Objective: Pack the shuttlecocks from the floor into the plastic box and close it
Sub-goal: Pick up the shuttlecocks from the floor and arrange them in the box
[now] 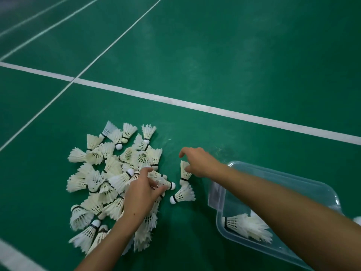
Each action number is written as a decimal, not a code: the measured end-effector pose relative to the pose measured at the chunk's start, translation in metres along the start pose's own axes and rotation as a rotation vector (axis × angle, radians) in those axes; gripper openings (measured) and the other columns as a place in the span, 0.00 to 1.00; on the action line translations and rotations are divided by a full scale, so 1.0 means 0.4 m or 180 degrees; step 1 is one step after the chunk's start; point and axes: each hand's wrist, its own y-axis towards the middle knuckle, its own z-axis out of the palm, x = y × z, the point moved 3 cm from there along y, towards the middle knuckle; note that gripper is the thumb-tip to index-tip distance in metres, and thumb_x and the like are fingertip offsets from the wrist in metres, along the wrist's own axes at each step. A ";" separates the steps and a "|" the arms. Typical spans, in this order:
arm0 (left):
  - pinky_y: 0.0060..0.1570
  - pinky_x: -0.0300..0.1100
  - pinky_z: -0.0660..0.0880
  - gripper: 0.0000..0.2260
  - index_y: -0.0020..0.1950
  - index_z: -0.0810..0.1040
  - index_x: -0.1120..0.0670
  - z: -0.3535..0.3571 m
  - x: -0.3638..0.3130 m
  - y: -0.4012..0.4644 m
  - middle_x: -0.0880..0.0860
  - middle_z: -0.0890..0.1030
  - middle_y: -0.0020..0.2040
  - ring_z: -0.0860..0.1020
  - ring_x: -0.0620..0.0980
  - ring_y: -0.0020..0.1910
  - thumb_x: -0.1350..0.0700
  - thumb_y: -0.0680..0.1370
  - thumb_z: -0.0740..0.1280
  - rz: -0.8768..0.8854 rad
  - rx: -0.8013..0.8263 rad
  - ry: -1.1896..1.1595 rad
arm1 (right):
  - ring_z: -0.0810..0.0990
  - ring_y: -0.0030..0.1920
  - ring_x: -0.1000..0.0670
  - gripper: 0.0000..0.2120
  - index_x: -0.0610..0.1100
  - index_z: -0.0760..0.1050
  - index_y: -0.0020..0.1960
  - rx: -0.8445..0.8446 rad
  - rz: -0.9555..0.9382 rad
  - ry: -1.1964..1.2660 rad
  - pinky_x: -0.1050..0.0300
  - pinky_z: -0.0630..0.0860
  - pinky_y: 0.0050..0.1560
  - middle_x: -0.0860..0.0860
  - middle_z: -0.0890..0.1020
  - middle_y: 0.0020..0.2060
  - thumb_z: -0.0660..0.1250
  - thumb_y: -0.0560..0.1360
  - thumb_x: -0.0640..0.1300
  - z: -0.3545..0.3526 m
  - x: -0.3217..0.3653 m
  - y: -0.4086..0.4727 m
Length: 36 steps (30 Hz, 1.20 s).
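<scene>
A heap of several white feather shuttlecocks (109,173) lies on the green court floor. My left hand (142,192) reaches into the heap's right side and grips a shuttlecock (166,183) whose white cork points right. My right hand (197,163) hovers over a lone upright shuttlecock (184,172), fingers spread and loosely bent, its thumb close to the feathers. Another loose shuttlecock (182,195) lies just below. The clear plastic box (273,178) stands open at the lower right, partly under my right forearm, with a few shuttlecocks (248,225) inside.
White court lines (214,109) cross the green floor beyond the heap. A white shuttlecock cork (357,220) shows at the right edge behind the box. No lid is visible.
</scene>
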 end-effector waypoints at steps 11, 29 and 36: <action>0.58 0.60 0.81 0.44 0.73 0.72 0.60 0.030 0.061 0.068 0.50 0.88 0.43 0.86 0.52 0.48 0.47 0.63 0.86 -0.1266 0.0189 -0.1076 | 0.82 0.59 0.41 0.25 0.51 0.72 0.72 -0.0129 0.0079 -0.0202 0.46 0.78 0.51 0.45 0.81 0.64 0.62 0.79 0.32 0.030 -0.032 0.024; 0.49 0.39 0.81 0.15 0.52 0.82 0.56 -0.113 -0.233 -0.067 0.50 0.88 0.37 0.87 0.47 0.41 0.56 0.70 0.82 0.0260 -0.0136 -0.1577 | 0.86 0.42 0.55 0.17 0.54 0.78 0.62 -0.1792 -0.0303 0.1492 0.46 0.84 0.48 0.55 0.86 0.45 0.75 0.75 0.42 -0.229 -0.081 -0.298; 0.44 0.40 0.83 0.15 0.52 0.83 0.52 -0.076 -0.407 -0.130 0.48 0.88 0.39 0.87 0.45 0.40 0.55 0.69 0.83 0.0819 -0.0010 -0.1777 | 0.86 0.41 0.52 0.19 0.53 0.80 0.60 -0.2219 0.0178 0.1831 0.51 0.84 0.50 0.52 0.86 0.46 0.79 0.73 0.40 -0.241 -0.239 -0.566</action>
